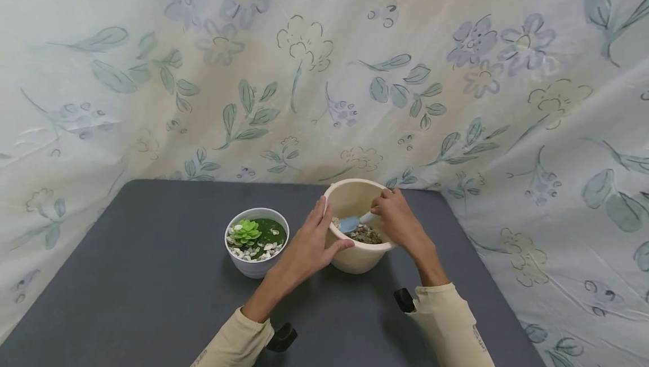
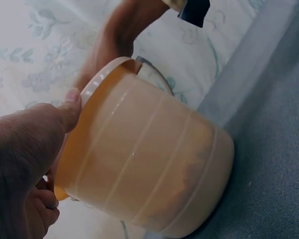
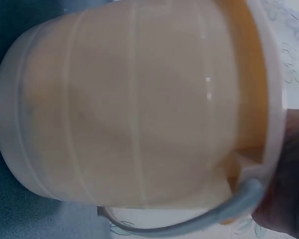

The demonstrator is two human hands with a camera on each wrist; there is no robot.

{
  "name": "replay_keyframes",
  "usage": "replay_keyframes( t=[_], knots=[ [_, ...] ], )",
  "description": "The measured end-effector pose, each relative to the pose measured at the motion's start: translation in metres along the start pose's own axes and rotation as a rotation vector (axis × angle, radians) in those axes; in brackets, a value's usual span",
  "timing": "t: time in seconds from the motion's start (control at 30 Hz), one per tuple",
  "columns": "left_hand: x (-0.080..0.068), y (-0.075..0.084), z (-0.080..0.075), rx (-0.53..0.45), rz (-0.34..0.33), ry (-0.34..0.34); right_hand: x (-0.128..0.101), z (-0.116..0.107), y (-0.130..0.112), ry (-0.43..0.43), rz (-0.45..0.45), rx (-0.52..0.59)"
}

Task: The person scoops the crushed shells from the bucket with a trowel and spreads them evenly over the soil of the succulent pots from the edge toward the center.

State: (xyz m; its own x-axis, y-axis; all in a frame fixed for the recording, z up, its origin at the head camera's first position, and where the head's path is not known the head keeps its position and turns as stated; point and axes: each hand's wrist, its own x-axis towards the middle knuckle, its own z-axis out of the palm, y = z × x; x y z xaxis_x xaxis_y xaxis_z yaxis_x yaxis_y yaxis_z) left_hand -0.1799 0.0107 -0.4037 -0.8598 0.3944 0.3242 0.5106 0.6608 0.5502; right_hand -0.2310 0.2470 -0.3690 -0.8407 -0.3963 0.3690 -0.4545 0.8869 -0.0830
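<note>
A cream plastic bucket (image 1: 356, 262) stands on the dark grey table, with brownish gravel (image 1: 368, 235) in its bottom. My left hand (image 1: 306, 244) grips the bucket's left side, thumb over the near rim and fingers along the outer left edge. Inside the bucket, my right hand (image 1: 398, 219) holds a small trowel (image 1: 349, 224) by its pale handle; the blue blade lies at the gravel. The left wrist view has the left thumb (image 2: 72, 104) on the rim. In the right wrist view, the bucket wall (image 3: 104, 109) hides the trowel and most of the hand.
Left of the bucket sits a white pot (image 1: 256, 267) with a green succulent (image 1: 245, 233), moss and pale pebbles. A grey bucket handle (image 3: 199, 221) hangs along the side. Floral cloth (image 1: 324, 74) rises behind the table (image 1: 152, 277) and at its sides.
</note>
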Motion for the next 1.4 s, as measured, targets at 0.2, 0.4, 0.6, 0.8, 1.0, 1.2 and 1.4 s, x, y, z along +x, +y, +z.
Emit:
replay_keyframes(
  t=[0.2, 0.4, 0.6, 0.8, 1.0, 1.2, 1.4],
  knots=[
    [-0.002, 0.0, 0.0, -0.007, -0.029, 0.017, -0.013, -0.008, 0.0, 0.081, 0.072, 0.123],
    [0.0, 0.0, 0.002, -0.023, -0.031, 0.013, -0.028, -0.012, 0.006, 0.187, 0.15, 0.205],
    [0.001, -0.002, 0.004, -0.04, -0.023, 0.042, -0.039, -0.018, 0.012, 0.316, 0.174, 0.224],
    [0.002, -0.005, 0.003, -0.073, -0.038, 0.052, -0.048, -0.029, 0.014, 0.398, 0.164, 0.228],
    [0.001, -0.007, -0.001, -0.088, -0.029, 0.061, -0.058, -0.045, 0.009, 0.38, 0.201, 0.234],
    [0.002, -0.01, -0.012, -0.061, -0.005, 0.05, -0.064, -0.057, 0.004, 0.384, 0.212, 0.237],
    [-0.009, -0.02, -0.029, -0.067, -0.002, 0.044, -0.066, -0.064, -0.009, 0.395, 0.18, 0.245]
  ],
)
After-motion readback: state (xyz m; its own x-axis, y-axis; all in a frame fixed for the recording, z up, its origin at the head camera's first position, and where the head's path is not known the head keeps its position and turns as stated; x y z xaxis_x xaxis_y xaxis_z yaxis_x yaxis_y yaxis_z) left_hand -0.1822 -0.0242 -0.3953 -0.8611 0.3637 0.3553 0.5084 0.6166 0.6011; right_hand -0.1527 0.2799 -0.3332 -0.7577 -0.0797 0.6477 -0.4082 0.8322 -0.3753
